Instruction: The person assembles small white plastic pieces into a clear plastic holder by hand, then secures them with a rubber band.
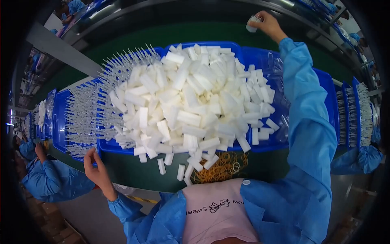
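My right hand (269, 27) is stretched out past the far side of the trays. Its fingers close on a small translucent white bundle (252, 25), with thin tips at its top; details are too small to tell. My left hand (98, 174) is at the near left edge of the trays, fingers loosely curled with the thumb apart and nothing visible in them. Just beyond its fingertips, thin grey-white sticks with fine pointed ends (81, 118) stand densely in a blue tray (60, 122). A big heap of white foam blocks (189, 97) covers the middle trays.
Tan rubber bands (221, 167) lie between the heap and my body, beside several stray foam blocks (180, 172). Clear plastic bags (274, 69) rest in the right-hand blue tray. A green conveyor belt (195, 30) runs behind. People in blue sleeves (57, 179) sit on both sides.
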Demonstrator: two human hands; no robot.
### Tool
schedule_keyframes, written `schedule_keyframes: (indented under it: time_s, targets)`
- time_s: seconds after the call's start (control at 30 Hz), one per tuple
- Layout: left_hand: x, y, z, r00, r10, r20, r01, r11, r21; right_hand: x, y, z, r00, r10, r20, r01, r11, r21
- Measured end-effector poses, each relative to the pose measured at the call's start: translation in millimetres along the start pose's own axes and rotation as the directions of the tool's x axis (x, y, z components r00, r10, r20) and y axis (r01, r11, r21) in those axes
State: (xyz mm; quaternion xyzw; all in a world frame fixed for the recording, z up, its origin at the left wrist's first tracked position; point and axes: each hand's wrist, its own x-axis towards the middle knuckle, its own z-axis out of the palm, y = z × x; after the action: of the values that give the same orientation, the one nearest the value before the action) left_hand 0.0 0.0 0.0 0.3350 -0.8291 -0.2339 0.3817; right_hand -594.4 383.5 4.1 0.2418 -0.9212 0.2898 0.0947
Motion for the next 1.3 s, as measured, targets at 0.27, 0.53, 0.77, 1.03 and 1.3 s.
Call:
schedule_keyframes:
  time_s: [0.27,0.53,0.77,1.03,1.3]
  targets:
    - [41,-38,-2,0.993,0.014,0.117,-0.072,0.859,0.506,-7,3,20,0.993,-0.035,-0.114,0.011,0.98,-0.198]
    - [38,-50,-8,0.997,-0.021,0.069,-0.021,0.829,0.559,-70,-72,-33,0.849,0.016,0.528,0.012,0.999,-0.051]
    - [24,-28,-16,0.967,0.138,-0.214,-0.055,0.934,0.353,-108,-89,-7,0.811,0.148,0.565,0.076,0.933,-0.353]
    - [0,9,-23,0.914,-0.325,-0.242,0.037,0.661,-0.749,-109,-83,-23,0.913,0.145,0.381,-0.106,0.987,-0.121]
    - [-31,63,-1,0.953,-0.195,0.233,0.278,0.251,-0.927,-187,-142,-106,0.975,0.016,0.222,-0.165,0.721,0.673]
